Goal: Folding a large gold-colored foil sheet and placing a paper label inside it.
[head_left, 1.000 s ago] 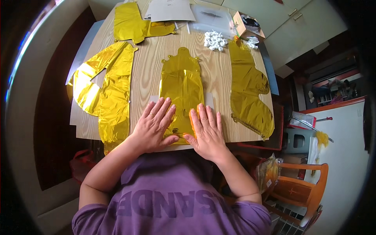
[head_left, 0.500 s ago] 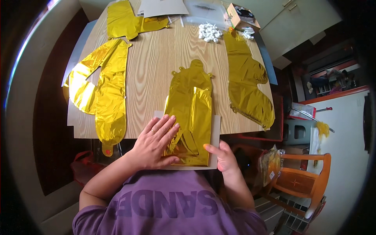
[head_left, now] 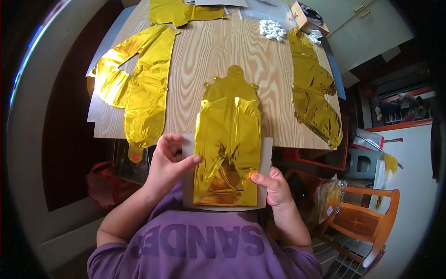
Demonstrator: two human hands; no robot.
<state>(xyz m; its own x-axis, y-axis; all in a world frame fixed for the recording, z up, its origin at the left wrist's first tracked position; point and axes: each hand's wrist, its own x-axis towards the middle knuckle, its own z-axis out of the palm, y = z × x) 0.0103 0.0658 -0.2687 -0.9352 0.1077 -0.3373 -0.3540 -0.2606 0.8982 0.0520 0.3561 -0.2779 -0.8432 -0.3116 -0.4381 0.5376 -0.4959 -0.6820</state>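
Both hands grip one grey card sheet [head_left: 267, 160] carrying a flat gold foil balloon [head_left: 227, 139] at the near edge of the wooden table [head_left: 204, 56]: the left hand [head_left: 167, 165] pinches the sheet's left edge, the right hand [head_left: 272, 183] clamps thumb over its right edge. Three more gold foil balloons lie on the table: one at left [head_left: 139, 88], one at right [head_left: 313, 93], one at the far edge [head_left: 179, 11]. Beside a heap of small white bits [head_left: 272, 29], perhaps clips, stands one small box [head_left: 304, 10].
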